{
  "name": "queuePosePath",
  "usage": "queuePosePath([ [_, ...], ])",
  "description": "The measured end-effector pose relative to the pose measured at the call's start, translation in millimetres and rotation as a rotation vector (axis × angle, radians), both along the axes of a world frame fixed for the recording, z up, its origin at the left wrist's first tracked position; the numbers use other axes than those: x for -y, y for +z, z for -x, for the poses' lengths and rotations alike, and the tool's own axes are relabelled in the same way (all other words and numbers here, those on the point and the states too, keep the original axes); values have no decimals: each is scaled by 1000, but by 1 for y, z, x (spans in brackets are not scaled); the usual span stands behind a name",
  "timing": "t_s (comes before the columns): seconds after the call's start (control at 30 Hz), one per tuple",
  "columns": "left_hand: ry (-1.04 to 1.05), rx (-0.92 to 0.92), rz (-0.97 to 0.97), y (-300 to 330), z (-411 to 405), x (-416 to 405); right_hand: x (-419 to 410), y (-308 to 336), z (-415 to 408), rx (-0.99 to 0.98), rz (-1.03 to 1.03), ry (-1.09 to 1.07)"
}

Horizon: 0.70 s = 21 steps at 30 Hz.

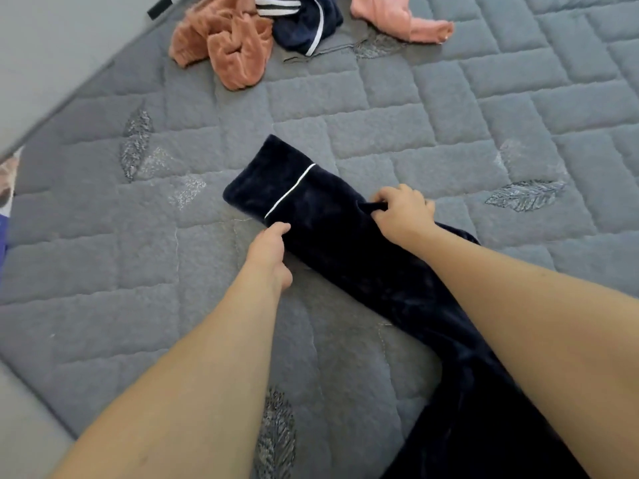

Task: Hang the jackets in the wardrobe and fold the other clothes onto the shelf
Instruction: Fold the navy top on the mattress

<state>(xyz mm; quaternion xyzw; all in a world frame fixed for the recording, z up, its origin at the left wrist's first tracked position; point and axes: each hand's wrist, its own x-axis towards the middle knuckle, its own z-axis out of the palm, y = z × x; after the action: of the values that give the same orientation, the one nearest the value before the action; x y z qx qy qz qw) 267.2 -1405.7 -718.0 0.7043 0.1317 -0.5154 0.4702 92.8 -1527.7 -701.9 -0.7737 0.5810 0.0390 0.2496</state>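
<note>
A dark navy fleece garment (pixel 345 250) with thin white piping lies stretched in a long strip across the grey quilted bed cover (pixel 449 126), its cuffed end pointing up and left. My left hand (pixel 269 254) grips its near left edge, just below the piping. My right hand (pixel 403 210) pinches a small bunch of the navy fabric at the strip's right edge. The lower part of the garment runs under my right forearm toward the bottom right.
At the top lie an orange fleece piece (pixel 224 43), a second navy piece with white stripes (pixel 304 22) and a pink garment (pixel 401 19). The bed's edge and a pale floor (pixel 52 46) run along the left side.
</note>
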Motion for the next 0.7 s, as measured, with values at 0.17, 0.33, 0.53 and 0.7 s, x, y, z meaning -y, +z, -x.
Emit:
queuePosePath([
  [0.17,-72,233,193,35,19,-16,1,18,38,242,-252,-249],
  [0.33,-231,469,480,90,93,11,-6,48,100,544,-434,-543],
  [0.53,-716,611,673,123,234,-2,-43,95,242,679,-512,-910],
  [0.7,-1187,670,764,113,363,-51,-99,110,375,1006,-647,-1203],
])
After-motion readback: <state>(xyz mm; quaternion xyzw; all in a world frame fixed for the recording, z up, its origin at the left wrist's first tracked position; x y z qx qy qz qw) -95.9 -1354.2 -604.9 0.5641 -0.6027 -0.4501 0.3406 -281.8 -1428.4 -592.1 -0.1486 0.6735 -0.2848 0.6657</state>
